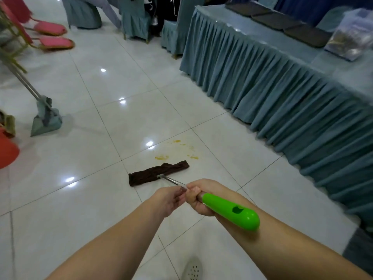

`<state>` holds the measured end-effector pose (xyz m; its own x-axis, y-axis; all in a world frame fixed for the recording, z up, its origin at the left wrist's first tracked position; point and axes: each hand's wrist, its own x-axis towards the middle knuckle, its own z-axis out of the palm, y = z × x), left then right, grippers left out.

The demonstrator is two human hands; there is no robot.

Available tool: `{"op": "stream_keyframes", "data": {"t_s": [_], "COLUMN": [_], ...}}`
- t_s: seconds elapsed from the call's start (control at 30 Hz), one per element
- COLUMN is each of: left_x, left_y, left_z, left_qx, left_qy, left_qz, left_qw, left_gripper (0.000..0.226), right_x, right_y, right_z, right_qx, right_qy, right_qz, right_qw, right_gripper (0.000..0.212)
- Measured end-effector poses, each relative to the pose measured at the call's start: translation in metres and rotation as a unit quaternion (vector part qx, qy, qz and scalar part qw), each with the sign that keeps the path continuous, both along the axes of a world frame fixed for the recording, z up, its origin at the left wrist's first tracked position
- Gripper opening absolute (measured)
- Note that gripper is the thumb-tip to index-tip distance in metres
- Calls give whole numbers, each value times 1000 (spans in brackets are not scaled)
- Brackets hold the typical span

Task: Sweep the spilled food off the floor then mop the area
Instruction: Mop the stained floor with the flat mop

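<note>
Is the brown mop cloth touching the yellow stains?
Apart. The head view shows bare tile between the mop cloth and the nearest yellow stain.

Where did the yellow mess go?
Head view: the yellow stains sit mid-floor, just beyond the brown mop cloth, left of the skirted table.

We stand in a banquet hall: a long counter (282, 63) skirted in pleated teal cloth, covered chairs (133, 19), stacked red-cushioned chairs (54, 42), glossy tiled floor (84, 199).
</note>
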<state>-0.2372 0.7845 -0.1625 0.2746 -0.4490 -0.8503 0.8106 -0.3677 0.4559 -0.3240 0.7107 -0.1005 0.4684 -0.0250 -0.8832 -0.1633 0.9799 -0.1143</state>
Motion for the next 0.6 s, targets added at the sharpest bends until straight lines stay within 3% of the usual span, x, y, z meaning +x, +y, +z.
{"op": "stream_keyframes", "data": {"t_s": [0.13,0.27,0.6], "left_x": [34,75,103], "left_y": [20,54,140], "left_z": [-2,-8,-30], "left_qx": [28,49,88], "left_qy": [-33,-62,-42], "left_qz": [-43,-40,-115], "left_qw": [998,996,989], "left_gripper": [29,16,12], "right_x": [10,28,44], "right_y": [18,49,140], "right_z": [0,1,-4], "right_qx": [-4,-27,-32], "right_qy": [-9,-7,51], "right_qz": [-54,-81,-90], "right_qw": [999,996,994], "right_gripper": [22,29,27]}}
